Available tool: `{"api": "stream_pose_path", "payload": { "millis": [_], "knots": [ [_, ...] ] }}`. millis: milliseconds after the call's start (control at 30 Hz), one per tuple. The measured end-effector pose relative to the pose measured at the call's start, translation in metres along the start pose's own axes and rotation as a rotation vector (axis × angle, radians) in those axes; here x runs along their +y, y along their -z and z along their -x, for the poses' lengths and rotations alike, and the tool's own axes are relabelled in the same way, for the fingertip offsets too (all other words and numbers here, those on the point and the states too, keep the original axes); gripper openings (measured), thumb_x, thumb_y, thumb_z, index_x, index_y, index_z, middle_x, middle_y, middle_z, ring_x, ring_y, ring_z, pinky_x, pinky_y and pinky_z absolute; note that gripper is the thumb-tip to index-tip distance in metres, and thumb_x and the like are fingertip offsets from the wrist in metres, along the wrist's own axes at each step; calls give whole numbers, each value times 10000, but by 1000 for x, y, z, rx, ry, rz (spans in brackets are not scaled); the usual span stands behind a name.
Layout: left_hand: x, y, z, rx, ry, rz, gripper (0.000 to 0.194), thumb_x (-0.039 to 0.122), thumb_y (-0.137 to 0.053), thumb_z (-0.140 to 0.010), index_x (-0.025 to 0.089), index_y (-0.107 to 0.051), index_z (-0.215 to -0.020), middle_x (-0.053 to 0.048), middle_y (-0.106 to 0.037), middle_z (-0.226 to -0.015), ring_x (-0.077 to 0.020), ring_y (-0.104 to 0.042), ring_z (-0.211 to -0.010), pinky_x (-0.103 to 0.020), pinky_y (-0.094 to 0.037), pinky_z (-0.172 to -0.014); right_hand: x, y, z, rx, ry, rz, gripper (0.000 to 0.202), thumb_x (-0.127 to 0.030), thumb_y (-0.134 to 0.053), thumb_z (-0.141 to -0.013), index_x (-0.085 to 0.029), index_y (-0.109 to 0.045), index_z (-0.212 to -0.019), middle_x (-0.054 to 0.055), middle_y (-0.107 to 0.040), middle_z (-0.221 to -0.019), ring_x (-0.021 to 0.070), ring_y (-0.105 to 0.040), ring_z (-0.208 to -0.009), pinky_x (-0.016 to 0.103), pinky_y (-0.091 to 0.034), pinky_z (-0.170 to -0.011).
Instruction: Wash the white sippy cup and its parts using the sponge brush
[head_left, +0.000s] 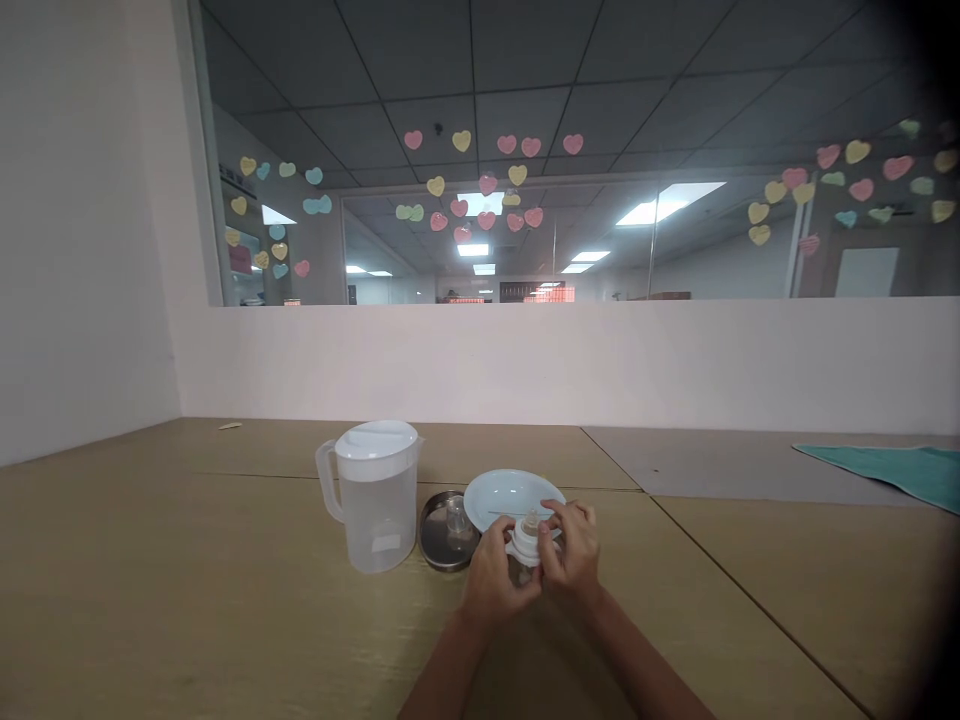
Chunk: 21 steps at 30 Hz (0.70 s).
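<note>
Small bottle (528, 545) held between both hands at the near side of the worktop (225, 620), just in front of a pale blue bowl (508, 488). White collar and a clear, teat-like tip at the top, pointing up; lower body mostly covered by the fingers. Whether its base touches the worktop cannot be told.

Left hand (495, 582): grip closed on the bottle's left side, thumb and fingers bent about collar and body. Right hand (574, 552): grip clamped on the right side of the collar, thumb against it, index finger bent close to the tip; contact with the tip is unclear.

Left of the bowl, a round metal dish (435, 548) with a clear cap (457, 517) inside. Further left, near the dish, a translucent pitcher (381, 510) stands upright, white lid (376, 440) on, handle to the left.

Far right: teal cloth (896, 472), flat, partly on a grey area of the surface. Behind: white wall (525, 365) below a window bearing heart-shaped notes in pink, yellow, green and blue.
</note>
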<state>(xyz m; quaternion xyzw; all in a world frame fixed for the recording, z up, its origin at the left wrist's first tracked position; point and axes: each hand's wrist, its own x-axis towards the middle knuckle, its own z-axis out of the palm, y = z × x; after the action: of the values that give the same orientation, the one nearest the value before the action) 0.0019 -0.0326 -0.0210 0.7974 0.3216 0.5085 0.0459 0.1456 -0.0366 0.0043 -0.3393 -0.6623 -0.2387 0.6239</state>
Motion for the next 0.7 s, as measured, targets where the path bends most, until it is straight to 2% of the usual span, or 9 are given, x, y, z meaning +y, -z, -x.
{"api": "stream_pose_path", "payload": {
  "millis": [100,267,500,600,700],
  "knots": [
    [1,1,1,8,15,6,441,244,-606,-666,161,-442,-1066,-96,-586,-966,-219,-596,-894,-357,-514,-776,-3,2,1,-1,113,14,182,-154,-489,-768,-186,-560,-932,8,-592,-655,162,-516,-599,370,-379,-699],
    [-1,3,1,-21,10,32,451,273,-591,-699,175,-426,-1107,-85,-576,-997,-209,-574,-913,-353,-491,-807,-13,-2,4,-32,184,-50,108,-127,-482,-760,-196,-563,-750,40,-588,-699,178,-518,-669,340,-385,-639],
    [-2,3,-2,-78,-40,9,457,252,-523,-747,193,-432,-1192,-86,-576,-1079,-221,-550,-1000,-391,-449,-885,-21,0,4,-60,227,-131,155,-97,-476,-755,-193,-583,-812,47,-638,-735,186,-548,-680,354,-412,-623],
    [-5,0,0,-24,-8,-17,559,287,-561,-721,170,-390,-1239,-101,-582,-1074,-228,-566,-963,-390,-464,-850,-25,2,2,-19,226,-160,186,-76,-460,-758,-185,-583,-847,47,-645,-733,181,-573,-682,352,-423,-619],
    [-8,-1,1,16,42,4,458,298,-566,-713,163,-433,-1130,-91,-597,-988,-212,-582,-874,-356,-481,-768,-28,1,1,-20,241,-188,207,-66,-458,-761,-182,-583,-878,55,-653,-756,180,-590,-691,341,-435,-605]
  ]
}}
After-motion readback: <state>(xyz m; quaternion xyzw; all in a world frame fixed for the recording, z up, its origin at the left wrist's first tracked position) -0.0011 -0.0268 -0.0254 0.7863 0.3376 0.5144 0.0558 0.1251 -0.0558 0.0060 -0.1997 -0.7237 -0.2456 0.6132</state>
